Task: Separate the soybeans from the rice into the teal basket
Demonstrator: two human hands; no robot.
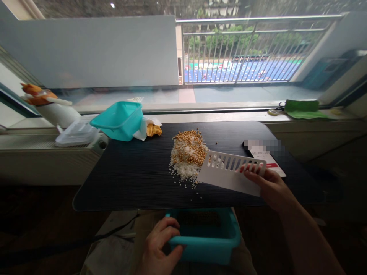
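Observation:
My right hand (pixel 271 187) pinches the right end of a white slotted plastic divider (pixel 229 182). The divider's left edge touches or nearly touches a pile of soybeans (pixel 190 147) mixed with white rice (pixel 185 170) on the black table (pixel 137 175). Below the table's front edge, my left hand (pixel 163 244) grips the left rim of a teal plastic bin (pixel 206 241) on my lap. Inside that bin lies something dark and grainy, too dim to name.
A second teal bin (pixel 119 122) stands at the table's back left, beside crumpled white and yellow cloth (pixel 154 130). A phone (pixel 265 156) lies at the right. Clear plastic lids (pixel 77 131), an orange plush toy (pixel 37 94) and a green cloth (pixel 304 109) rest by the window.

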